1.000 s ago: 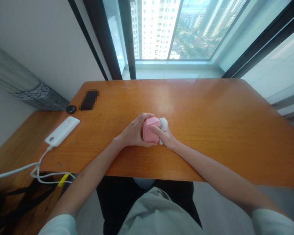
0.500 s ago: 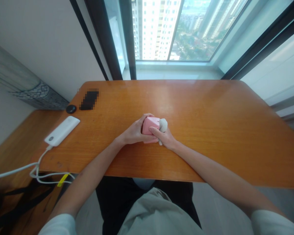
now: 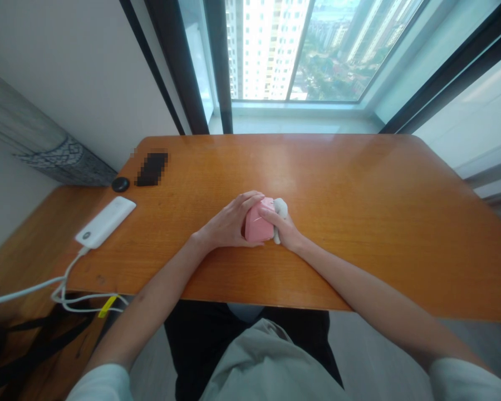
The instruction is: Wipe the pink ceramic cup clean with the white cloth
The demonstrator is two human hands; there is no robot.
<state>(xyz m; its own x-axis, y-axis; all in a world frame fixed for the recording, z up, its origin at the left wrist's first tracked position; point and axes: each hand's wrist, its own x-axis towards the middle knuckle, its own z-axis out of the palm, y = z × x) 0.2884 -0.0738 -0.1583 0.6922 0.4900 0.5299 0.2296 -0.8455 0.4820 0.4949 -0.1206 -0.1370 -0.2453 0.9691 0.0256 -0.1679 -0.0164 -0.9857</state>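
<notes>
Close to the table's front edge, both hands are around a small pink box-shaped object (image 3: pixel 259 225). My left hand (image 3: pixel 229 223) wraps its left side, with fingers over the far top edge and the thumb along the near side. From the right, my right hand (image 3: pixel 288 231) grips it, the thumb pressed on its upper face. A soft-looking white lumpy piece (image 3: pixel 280 208) sticks out at the object's right side, between it and my right palm. Whether the two are joined I cannot tell. The right fingers underneath are hidden.
On the left of the wooden table (image 3: pixel 359 223) lie a white power bank-like block (image 3: pixel 106 221) with a white cable (image 3: pixel 67 278), a round black disc (image 3: pixel 120 184) and a dark pixelated item (image 3: pixel 152 169). A window (image 3: pixel 292 55) is beyond the far edge.
The pink object has turned slightly and shifted a little to the right. My left thumb has moved from its front face down to its near edge; my right thumb is higher on it.
</notes>
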